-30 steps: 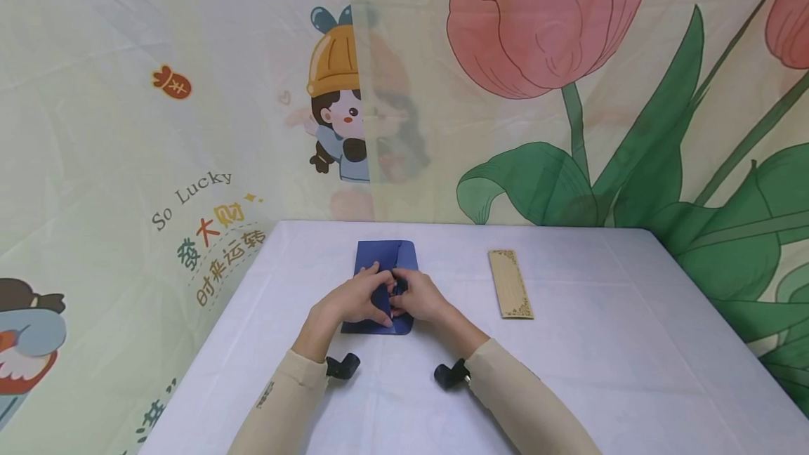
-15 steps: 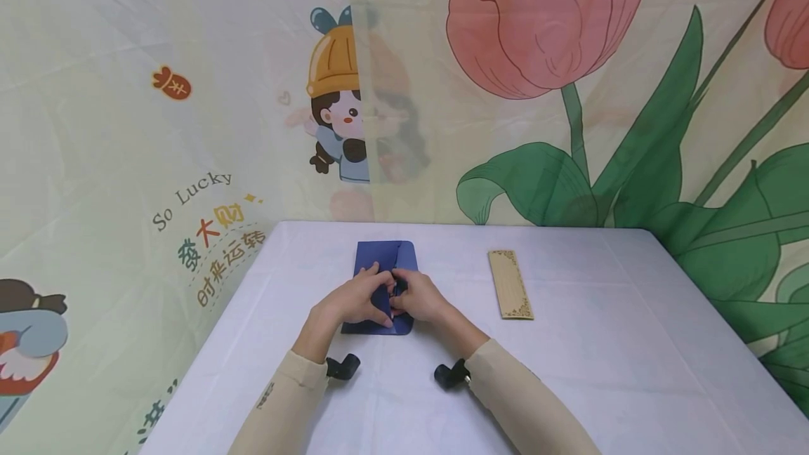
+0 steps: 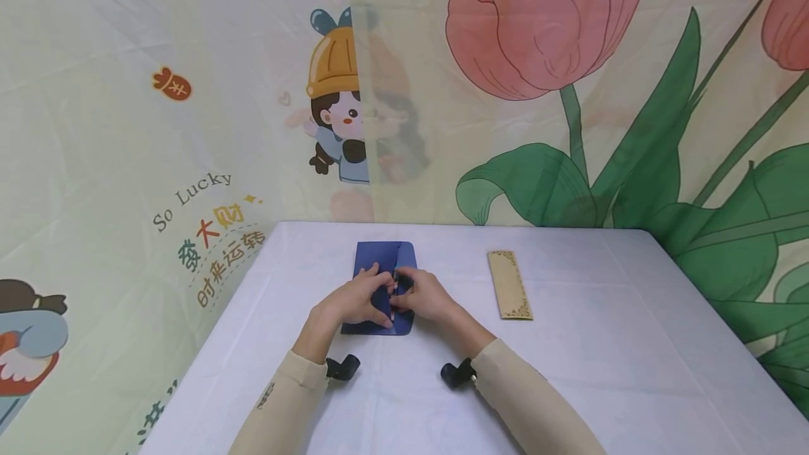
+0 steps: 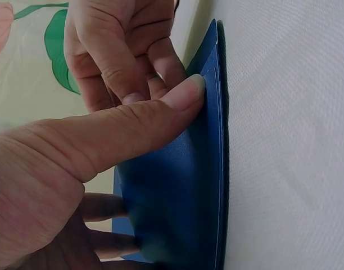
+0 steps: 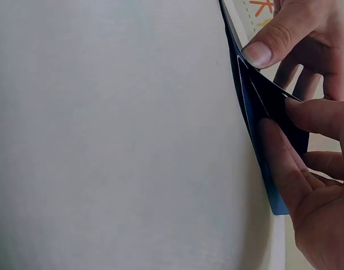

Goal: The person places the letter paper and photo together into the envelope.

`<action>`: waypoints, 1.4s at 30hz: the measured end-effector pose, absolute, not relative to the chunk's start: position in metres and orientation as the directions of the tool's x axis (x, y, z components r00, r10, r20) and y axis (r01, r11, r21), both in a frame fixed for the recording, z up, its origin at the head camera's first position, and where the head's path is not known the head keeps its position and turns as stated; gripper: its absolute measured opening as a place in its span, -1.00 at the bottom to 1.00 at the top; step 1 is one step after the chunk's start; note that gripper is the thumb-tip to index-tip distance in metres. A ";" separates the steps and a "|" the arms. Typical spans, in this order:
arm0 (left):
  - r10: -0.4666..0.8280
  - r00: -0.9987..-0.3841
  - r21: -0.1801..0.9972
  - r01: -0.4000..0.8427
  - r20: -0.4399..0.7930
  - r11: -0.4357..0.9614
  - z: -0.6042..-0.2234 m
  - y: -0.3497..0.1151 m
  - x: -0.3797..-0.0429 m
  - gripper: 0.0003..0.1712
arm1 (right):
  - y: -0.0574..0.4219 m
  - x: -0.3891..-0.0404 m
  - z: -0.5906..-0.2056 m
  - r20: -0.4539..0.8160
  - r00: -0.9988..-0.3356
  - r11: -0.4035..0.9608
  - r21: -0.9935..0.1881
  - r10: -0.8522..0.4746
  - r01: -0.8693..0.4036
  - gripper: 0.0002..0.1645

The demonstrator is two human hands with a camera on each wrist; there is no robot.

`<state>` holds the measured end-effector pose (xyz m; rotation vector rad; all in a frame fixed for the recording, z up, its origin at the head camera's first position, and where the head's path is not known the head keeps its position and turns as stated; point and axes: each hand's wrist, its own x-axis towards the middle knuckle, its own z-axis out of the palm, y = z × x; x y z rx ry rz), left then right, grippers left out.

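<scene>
From my end of the link I'm seeing the backdrop [image 3: 240, 48] filling the far side, its tulip print [image 3: 550, 20] rising on the right. Below it the white table [image 3: 607, 371] is spreading toward me. Two beige sleeves are reaching in from the near edge, the left one [image 3: 278, 406] and the right one [image 3: 537, 399] both slanting inward. The blue envelope [image 3: 377, 251] is lying left of centre on the table, toward the far edge, its rounded flap facing right, and both hands are working at it.

My left hand [image 3: 354, 297] is lying over the envelope's left part. Its thumb is pressing near the mouth on the near side, its fingers are spreading away toward the far side, and together they are holding the upper layer bowed up. My right hand [image 3: 426, 293] is coming in from the right, thumb and forefinger bending into the gaping mouth; I cannot tell whether they are pinching anything there.

Well to the right of the envelope, the tan strip [image 3: 510, 286] is lying flat, its corners showing dark ornament. Smallest of all, a black mount is jutting inward at each wrist, left [image 3: 344, 367] and right [image 3: 456, 373].
</scene>
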<state>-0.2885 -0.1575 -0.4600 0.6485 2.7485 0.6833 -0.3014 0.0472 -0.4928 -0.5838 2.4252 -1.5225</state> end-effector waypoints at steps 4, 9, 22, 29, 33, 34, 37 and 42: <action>0.466 -0.876 0.477 0.358 -0.127 0.803 -0.461 -0.157 -0.289 -0.37 | 0.051 -0.301 -0.491 0.026 -0.907 0.410 -0.886 -0.420 -0.215 -0.13; 0.458 -0.878 0.467 0.351 -0.137 0.812 -0.461 -0.157 -0.290 -0.38 | 0.053 -0.299 -0.488 0.029 -0.914 0.430 -0.876 -0.405 -0.219 -0.15; 0.465 -0.877 0.460 0.366 -0.120 0.809 -0.460 -0.156 -0.290 -0.38 | 0.060 -0.298 -0.480 0.125 -0.928 0.572 -0.756 -0.352 -0.319 -0.27; 0.461 -0.879 0.470 0.356 -0.126 0.808 -0.460 -0.155 -0.289 -0.39 | 0.066 -0.293 -0.475 0.159 -0.938 0.642 -0.694 -0.307 -0.327 -0.18; 0.455 -0.882 0.473 0.349 -0.127 0.809 -0.459 -0.155 -0.288 -0.39 | 0.071 -0.293 -0.476 0.170 -0.944 0.672 -0.667 -0.283 -0.321 -0.17; 0.453 -0.882 0.473 0.348 -0.127 0.809 -0.459 -0.155 -0.288 -0.39 | 0.072 -0.294 -0.476 0.168 -0.946 0.679 -0.662 -0.277 -0.316 -0.17; 0.452 -0.883 0.470 0.348 -0.127 0.811 -0.460 -0.156 -0.288 -0.38 | 0.077 -0.295 -0.476 0.170 -0.950 0.694 -0.652 -0.261 -0.307 -0.17; 0.456 -0.881 0.468 0.351 -0.129 0.811 -0.462 -0.157 -0.290 -0.38 | 0.085 -0.296 -0.474 0.190 -0.952 0.715 -0.629 -0.240 -0.305 -0.18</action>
